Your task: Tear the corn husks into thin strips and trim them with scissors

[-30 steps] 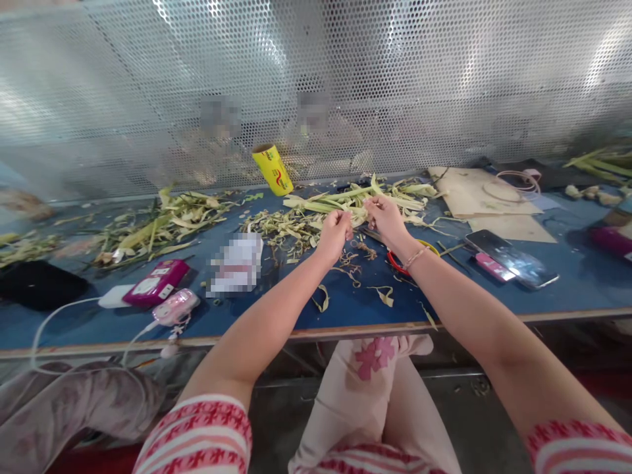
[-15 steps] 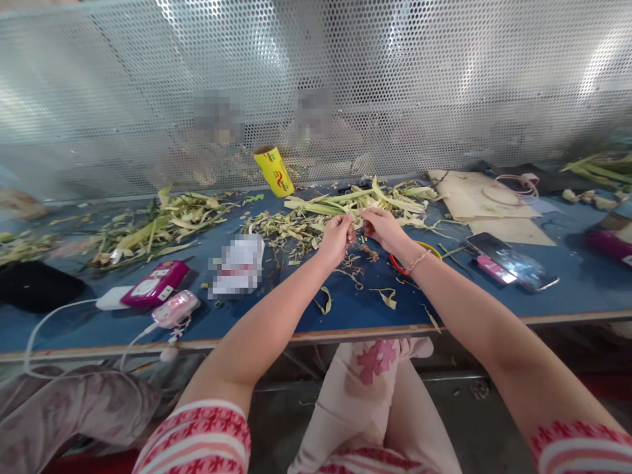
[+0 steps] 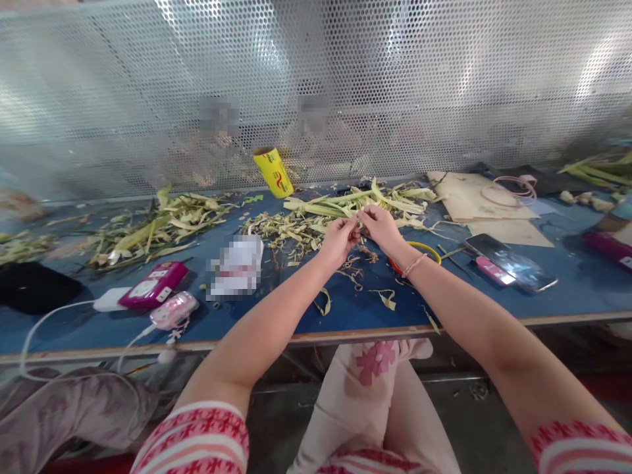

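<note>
My left hand [image 3: 340, 241] and my right hand [image 3: 379, 227] meet above the blue table, fingertips pinched close together. Whatever lies between them is too small and too hidden to name. Just behind my hands is a heap of pale green leaves and stalks [image 3: 340, 205], strip-like and partly dried. Smaller curled scraps [image 3: 291, 234] spread to the left of it. A red and yellow ring [image 3: 424, 247] rests on the table, partly behind my right wrist. Thin dry strips [image 3: 388, 299] lie between my forearms.
A yellow cardboard tube [image 3: 274, 172] stands tilted at the back by the perforated metal screen [image 3: 419, 85]. Another leaf pile [image 3: 168, 224], a purple device [image 3: 154, 284] and a pink case [image 3: 174, 311] with cables are at left. Phones [image 3: 513, 263] and brown sheets [image 3: 474, 197] lie at right.
My hands have come slightly closer together, the fingertips now nearly touching. The right hand has shifted a little left and up. Things on the table have stayed put.
</note>
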`<state>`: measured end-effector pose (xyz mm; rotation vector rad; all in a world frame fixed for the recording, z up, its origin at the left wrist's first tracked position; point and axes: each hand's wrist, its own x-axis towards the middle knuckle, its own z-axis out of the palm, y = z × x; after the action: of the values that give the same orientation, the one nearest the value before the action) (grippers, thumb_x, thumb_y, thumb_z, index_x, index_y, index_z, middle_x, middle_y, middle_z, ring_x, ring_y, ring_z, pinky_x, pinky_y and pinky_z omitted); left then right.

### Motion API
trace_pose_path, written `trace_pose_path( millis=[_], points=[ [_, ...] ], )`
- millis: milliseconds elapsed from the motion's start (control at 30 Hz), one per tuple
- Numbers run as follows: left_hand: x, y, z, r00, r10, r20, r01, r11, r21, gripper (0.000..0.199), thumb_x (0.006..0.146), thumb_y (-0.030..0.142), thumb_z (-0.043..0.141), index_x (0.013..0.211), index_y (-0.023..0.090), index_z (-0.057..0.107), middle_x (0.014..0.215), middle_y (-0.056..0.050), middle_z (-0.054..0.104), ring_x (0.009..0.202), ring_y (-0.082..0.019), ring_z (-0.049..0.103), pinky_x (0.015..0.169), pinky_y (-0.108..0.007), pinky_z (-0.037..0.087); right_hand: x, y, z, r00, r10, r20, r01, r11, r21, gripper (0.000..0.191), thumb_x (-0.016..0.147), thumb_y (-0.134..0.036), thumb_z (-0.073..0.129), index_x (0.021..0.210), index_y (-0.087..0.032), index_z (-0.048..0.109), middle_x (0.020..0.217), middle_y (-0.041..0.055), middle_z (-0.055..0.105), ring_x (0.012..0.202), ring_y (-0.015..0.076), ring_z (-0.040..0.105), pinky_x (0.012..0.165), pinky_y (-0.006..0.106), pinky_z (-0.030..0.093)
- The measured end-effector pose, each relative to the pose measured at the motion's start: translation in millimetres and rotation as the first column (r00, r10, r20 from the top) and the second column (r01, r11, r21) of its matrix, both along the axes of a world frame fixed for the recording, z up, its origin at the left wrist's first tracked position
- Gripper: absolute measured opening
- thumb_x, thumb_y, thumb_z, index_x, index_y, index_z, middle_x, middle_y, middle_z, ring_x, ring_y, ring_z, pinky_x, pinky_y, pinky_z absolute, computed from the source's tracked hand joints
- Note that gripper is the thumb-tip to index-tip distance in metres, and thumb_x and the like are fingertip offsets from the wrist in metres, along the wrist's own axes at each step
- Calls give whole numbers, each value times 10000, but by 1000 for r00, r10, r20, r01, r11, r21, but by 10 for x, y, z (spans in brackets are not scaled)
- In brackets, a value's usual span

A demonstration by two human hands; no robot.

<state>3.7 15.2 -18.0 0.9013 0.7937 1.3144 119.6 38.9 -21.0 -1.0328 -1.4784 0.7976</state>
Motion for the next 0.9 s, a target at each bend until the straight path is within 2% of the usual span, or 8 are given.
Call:
trace_pose_path(
  millis=[267, 533, 667, 900],
  points=[
    [-2, 15, 13, 987, 157, -26, -155, 985, 71, 272, 858, 183, 625, 656, 170, 443, 485, 80, 432, 426, -41, 383, 473, -177, 316, -7, -35, 49, 995, 69, 66, -71, 997, 41, 260, 811, -420, 623, 674, -210, 555, 463, -65, 436, 439, 98, 402, 480, 249, 297],
    [-18, 51, -7, 984, 128, -121, -104, 976, 189, 261, 820, 209, 672, 670, 173, 461, 462, 92, 419, 387, -46, 357, 437, -199, 245, 2, -16, 50, 997, 36, -75, -38, 999, -25, 307, 772, -475, 672, 659, -215, 552, 436, -76, 381, 392, 85, 345, 428, 253, 261],
    [-9, 41, -1, 987, 111, -117, -88, 979, 186, 233, 836, 187, 644, 683, 170, 469, 456, 89, 438, 380, -45, 365, 442, -201, 261, -2, -1, 48, 992, 27, -120, -32, 999, -38, 332, 748, -496, 695, 656, -211, 551, 449, -77, 382, 387, 77, 338, 414, 253, 270],
    [10, 41, 37, 989, 145, -24, -140, 980, 144, 259, 889, 120, 546, 660, 175, 439, 439, 86, 426, 397, -49, 362, 469, -200, 290, -11, 9, 77, 986, 50, -161, -56, 998, -34, 385, 701, -531, 733, 638, -212, 526, 436, -85, 356, 377, 71, 341, 404, 244, 279]
  ],
)
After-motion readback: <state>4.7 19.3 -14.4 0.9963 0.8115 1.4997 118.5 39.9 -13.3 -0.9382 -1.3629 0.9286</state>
